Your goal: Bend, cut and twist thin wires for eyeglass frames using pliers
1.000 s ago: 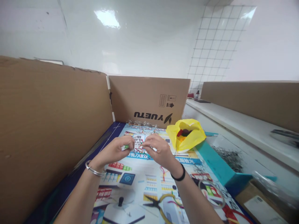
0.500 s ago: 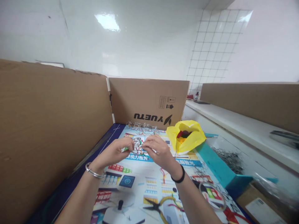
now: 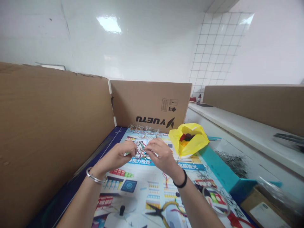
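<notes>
Over the middle of the printed sheet [image 3: 140,174], my two hands are raised a short distance apart. My left hand [image 3: 124,152], below a silver bangle, has its fingers curled together at the edge of thin coloured cords [image 3: 142,153]. Thumb and fingers of my right hand [image 3: 160,153] pinch at the right side of those cords; a black band circles that wrist. What exactly lies between the fingertips is too small to tell. Red and green strands show between the hands. Yellow-handled pliers [image 3: 162,210] lie open on the sheet nearer to me.
A yellow bag [image 3: 190,139] with red and orange contents stands at right, beside a teal box [image 3: 219,166] of small metal pieces. Cardboard panels rise at the left [image 3: 52,126] and back [image 3: 149,101]. A clear ring [image 3: 204,193] lies by my right forearm.
My hands stay nearly in place, with only slight finger movement at the cords. The whole view has shifted a little.
</notes>
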Action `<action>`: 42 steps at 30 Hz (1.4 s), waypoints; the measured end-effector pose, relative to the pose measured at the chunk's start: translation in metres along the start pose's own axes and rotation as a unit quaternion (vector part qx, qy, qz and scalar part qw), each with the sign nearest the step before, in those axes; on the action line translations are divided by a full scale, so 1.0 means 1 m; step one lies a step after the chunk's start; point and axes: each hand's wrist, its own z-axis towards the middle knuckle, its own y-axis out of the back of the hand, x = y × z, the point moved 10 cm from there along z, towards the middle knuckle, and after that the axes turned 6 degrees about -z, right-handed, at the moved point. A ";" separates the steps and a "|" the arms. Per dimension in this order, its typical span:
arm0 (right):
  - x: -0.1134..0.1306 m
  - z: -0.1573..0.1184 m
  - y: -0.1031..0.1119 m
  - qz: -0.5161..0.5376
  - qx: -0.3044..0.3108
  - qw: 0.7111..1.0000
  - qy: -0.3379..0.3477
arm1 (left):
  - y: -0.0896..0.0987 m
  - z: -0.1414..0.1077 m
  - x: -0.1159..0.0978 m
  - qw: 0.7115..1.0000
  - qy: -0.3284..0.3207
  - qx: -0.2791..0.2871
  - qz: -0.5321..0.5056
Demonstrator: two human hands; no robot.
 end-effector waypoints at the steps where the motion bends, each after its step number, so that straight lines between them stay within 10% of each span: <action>1: 0.000 0.000 0.000 -0.001 0.000 1.000 0.000 | 0.000 0.000 0.000 1.000 0.001 0.001 0.001; 42: 0.009 -0.004 -0.010 -0.146 0.000 0.989 0.006 | -0.006 0.002 0.009 1.000 0.025 -0.006 0.013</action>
